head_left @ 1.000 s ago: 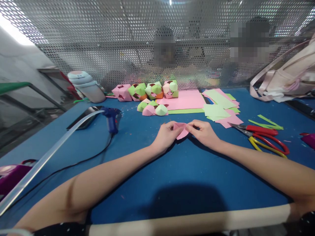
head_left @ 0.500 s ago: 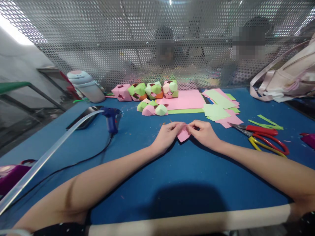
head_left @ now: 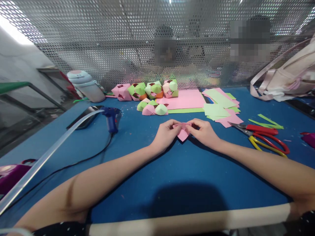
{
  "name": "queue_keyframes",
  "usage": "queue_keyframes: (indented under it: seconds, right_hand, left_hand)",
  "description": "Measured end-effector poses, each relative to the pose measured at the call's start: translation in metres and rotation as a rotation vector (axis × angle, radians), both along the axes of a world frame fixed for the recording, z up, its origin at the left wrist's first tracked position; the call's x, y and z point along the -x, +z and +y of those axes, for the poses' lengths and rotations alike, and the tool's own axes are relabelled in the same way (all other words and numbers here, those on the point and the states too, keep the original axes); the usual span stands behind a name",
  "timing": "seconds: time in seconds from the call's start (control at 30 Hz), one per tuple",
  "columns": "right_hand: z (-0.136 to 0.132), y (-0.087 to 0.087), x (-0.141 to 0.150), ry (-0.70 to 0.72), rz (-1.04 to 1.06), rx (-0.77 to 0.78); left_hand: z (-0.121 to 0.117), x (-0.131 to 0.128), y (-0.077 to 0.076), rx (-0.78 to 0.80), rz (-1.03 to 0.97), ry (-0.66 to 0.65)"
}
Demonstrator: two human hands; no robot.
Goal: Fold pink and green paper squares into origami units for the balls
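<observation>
Between my two hands a small piece of folded pink paper (head_left: 183,133) is held just above the blue table, its pointed corner toward me. My left hand (head_left: 167,133) pinches its left side between thumb and fingers. The right side is pinched by my right hand (head_left: 203,132), thumb in front. Fingertips hide part of the folds. Beyond the hands sit folded paper domes (head_left: 155,108) in pink and green, and behind them a row of folded paper balls (head_left: 145,90).
Pink sheets (head_left: 189,99) and cut green squares (head_left: 216,110) lie at the back. Red and yellow-handled scissors (head_left: 268,139) and green strips (head_left: 267,123) are on the right. Left stand a blue glue gun (head_left: 111,119) with its long stick, a phone (head_left: 85,118) and a bottle (head_left: 86,86). Perforated metal screen (head_left: 137,42) behind.
The pink paper's upper edge now shows wider between my fingers, with its left corner sticking out above my left thumb. My hands have stayed nearly in place.
</observation>
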State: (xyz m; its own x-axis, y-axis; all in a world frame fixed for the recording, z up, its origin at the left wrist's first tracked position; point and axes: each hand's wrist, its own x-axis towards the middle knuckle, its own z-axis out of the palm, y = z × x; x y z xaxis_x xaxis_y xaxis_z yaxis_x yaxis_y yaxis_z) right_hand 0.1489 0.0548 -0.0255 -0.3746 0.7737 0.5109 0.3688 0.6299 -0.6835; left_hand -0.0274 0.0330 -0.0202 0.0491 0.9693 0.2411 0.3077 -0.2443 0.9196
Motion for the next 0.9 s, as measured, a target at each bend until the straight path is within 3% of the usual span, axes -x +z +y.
queue_keyframes:
  seconds: [0.2, 0.33, 0.53, 0.63, 0.77, 0.9]
  right_hand:
    - [0.001, -0.003, 0.0, -0.031, -0.031, 0.042]
    - [0.0, -0.001, -0.001, -0.001, -0.012, 0.05]
    - [0.015, 0.016, -0.006, -0.022, -0.162, 0.044]
    - [0.035, 0.04, -0.026, -0.025, -0.357, -0.005]
    - [0.065, 0.072, -0.072, -0.147, -0.599, -0.122]
    - [0.088, 0.079, -0.113, -0.285, -0.923, -0.051]
  left_hand:
    - [0.002, 0.0, -0.005, 0.039, 0.026, -0.008]
    - [0.006, 0.004, -0.003, -0.015, 0.103, 0.02]
    - [0.036, 0.034, 0.004, -0.084, 0.203, 0.109]
    - [0.053, 0.053, 0.007, -0.171, 0.304, 0.142]
    - [0.066, 0.068, 0.006, -0.295, 0.346, 0.316]
    - [0.064, 0.068, 0.007, -0.472, 0.413, 0.365]
